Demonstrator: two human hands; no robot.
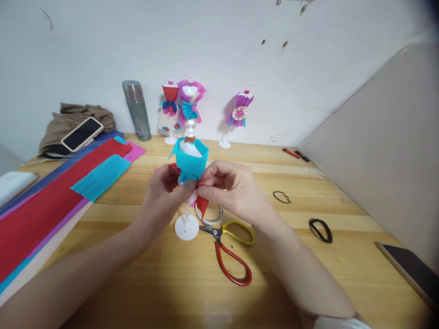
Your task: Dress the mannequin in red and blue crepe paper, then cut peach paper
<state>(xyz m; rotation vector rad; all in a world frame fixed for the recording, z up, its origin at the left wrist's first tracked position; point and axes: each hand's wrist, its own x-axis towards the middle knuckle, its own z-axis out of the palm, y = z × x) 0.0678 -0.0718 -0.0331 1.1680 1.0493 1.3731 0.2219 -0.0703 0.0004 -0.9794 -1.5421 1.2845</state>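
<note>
A small white dress-form stand (pixel 187 227) is in front of me, its upper body wrapped in turquoise crepe paper (pixel 191 165). My left hand (pixel 168 187) grips the wrapped form at its waist, thumb across the front. At the form's right side my right hand (pixel 228 187) pinches a strip of red crepe paper (pixel 202 206), whose end hangs down below the fingers. Scissors (pixel 215 233) with one yellow and one red handle lie just right of the stand's base. Behind the red strip a white ring (pixel 214 221), perhaps a tape roll, is partly hidden.
Crepe paper sheets (pixel 44 210) spread along the left. Dressed mini mannequins (pixel 170 93) and a thermos (pixel 137 112) stand by the wall. A phone (pixel 82 134) rests on brown cloth. Rightward are a hair tie (pixel 320 230), a thin loop (pixel 281 197) and a dark tablet-like object (pixel 408 269).
</note>
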